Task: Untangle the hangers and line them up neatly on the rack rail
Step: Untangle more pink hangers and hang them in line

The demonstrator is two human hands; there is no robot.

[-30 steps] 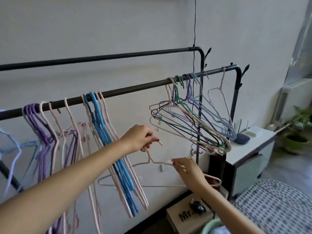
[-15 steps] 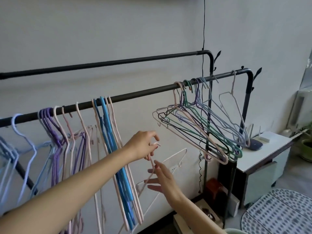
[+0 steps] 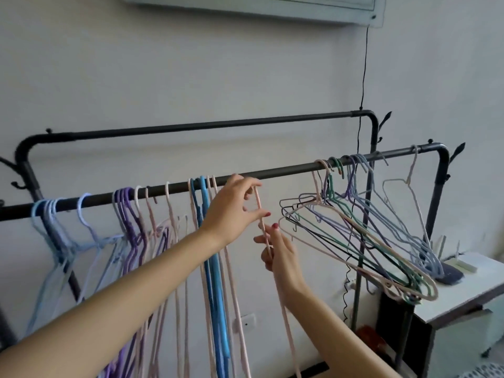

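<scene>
A black front rail [image 3: 286,171] runs across the view. My left hand [image 3: 231,207] pinches the neck of a pale pink hanger [image 3: 285,317] just below the rail, its hook at the rail beside the blue hangers [image 3: 215,296]. My right hand [image 3: 281,255] grips the same hanger's neck a little lower. Light blue [image 3: 54,241], purple [image 3: 131,227] and pink hangers [image 3: 170,214] hang in a row to the left. A tangled bunch of hangers [image 3: 362,236] in several colours hangs tilted at the right end.
A second black rail [image 3: 218,124] runs behind and higher. A white cabinet [image 3: 463,290] with a dark device on it stands at the lower right under the tangled bunch. A thin black cable [image 3: 364,64] drops down the wall. A white unit is mounted at the top.
Both hands have lifted the pale pink hanger from below up to the rail. My right hand moved from the hanger's body to its neck. The view tilted upward.
</scene>
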